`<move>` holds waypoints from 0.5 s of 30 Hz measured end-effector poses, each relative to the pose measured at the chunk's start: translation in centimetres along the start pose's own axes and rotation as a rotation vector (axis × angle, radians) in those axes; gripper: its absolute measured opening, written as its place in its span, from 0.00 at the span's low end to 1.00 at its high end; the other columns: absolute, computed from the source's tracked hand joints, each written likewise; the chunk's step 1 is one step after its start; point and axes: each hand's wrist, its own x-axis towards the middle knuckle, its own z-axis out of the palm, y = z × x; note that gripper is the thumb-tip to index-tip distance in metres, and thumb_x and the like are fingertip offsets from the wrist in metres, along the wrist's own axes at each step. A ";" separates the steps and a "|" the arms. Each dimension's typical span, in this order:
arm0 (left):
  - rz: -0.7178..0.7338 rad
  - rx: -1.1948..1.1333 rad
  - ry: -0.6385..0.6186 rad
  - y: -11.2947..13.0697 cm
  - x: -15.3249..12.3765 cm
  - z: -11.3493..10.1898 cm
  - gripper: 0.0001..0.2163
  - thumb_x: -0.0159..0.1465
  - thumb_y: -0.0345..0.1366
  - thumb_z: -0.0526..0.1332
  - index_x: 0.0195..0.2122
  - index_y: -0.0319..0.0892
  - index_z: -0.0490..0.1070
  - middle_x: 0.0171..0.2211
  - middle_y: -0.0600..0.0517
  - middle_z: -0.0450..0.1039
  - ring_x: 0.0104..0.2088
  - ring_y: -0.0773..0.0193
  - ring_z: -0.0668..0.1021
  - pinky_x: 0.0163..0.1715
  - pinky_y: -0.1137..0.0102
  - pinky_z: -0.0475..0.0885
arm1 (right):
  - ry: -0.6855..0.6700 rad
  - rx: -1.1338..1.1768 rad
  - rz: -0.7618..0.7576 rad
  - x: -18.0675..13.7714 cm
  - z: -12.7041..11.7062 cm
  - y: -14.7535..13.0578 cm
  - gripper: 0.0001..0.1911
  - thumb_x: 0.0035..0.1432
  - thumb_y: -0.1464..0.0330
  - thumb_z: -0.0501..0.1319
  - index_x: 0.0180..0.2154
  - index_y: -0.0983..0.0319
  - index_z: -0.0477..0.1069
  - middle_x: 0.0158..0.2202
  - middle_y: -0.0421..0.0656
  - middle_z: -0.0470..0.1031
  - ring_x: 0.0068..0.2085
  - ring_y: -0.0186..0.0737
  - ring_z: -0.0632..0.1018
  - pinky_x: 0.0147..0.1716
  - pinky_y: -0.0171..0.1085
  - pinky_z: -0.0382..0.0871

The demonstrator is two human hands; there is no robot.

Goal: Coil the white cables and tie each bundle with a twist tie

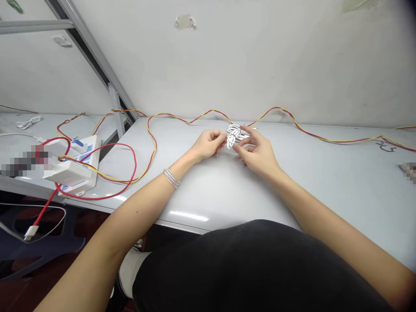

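While the white cable coil (235, 132) sits at twelve o'clock over the tabletop (227, 195), the grip of the left hand (208, 145) pinches its nine o'clock side; the right hand (257, 152) clamps the three o'clock side; best keep loops taut, clear of the red-yellow wire (201, 116).

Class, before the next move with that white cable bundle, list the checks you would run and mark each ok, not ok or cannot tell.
1. Grip of left hand on white cable bundle: ok, it pinches the left side.
2. Grip of right hand: ok, it holds the bundle's right side.
3. Bundle wound tight: cannot tell, the hands cover part.
4. Bundle apart from red-and-yellow wire: cannot tell, the wire passes right behind it.
5. Distance from power strip: ok, it lies far left.
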 end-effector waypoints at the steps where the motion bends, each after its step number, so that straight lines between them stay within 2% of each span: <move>1: -0.003 -0.005 -0.002 0.0 0.0 0.0 0.18 0.71 0.44 0.64 0.26 0.39 0.68 0.19 0.56 0.66 0.17 0.73 0.67 0.19 0.74 0.63 | -0.011 0.019 0.030 -0.1 0.1 -0.1 0.39 0.53 0.66 0.67 0.67 0.58 0.66 0.39 0.43 0.77 0.26 0.38 0.77 0.19 0.36 0.69; 5: -0.017 0.048 -0.007 0.0 0.0 0.2 0.15 0.72 0.37 0.61 0.28 0.38 0.69 0.22 0.55 0.68 0.18 0.73 0.70 0.19 0.74 0.66 | -0.045 0.129 0.101 -0.3 0.5 -0.8 0.42 0.48 0.72 0.62 0.68 0.59 0.66 0.43 0.44 0.76 0.30 0.38 0.79 0.19 0.34 0.73; 11: -0.041 0.042 -0.019 0.2 0.0 0.2 0.16 0.75 0.35 0.54 0.30 0.37 0.71 0.25 0.54 0.71 0.19 0.72 0.73 0.20 0.75 0.67 | -0.019 0.161 0.138 -0.1 0.6 -0.8 0.35 0.48 0.75 0.58 0.60 0.58 0.75 0.42 0.45 0.77 0.31 0.37 0.78 0.18 0.33 0.74; 15: 0.007 0.077 -0.026 0.1 -0.1 0.1 0.14 0.73 0.39 0.59 0.31 0.38 0.70 0.26 0.53 0.72 0.19 0.72 0.73 0.20 0.74 0.68 | -0.055 0.162 0.074 -0.1 0.6 -0.3 0.36 0.52 0.72 0.60 0.64 0.57 0.72 0.47 0.46 0.78 0.34 0.38 0.79 0.23 0.35 0.78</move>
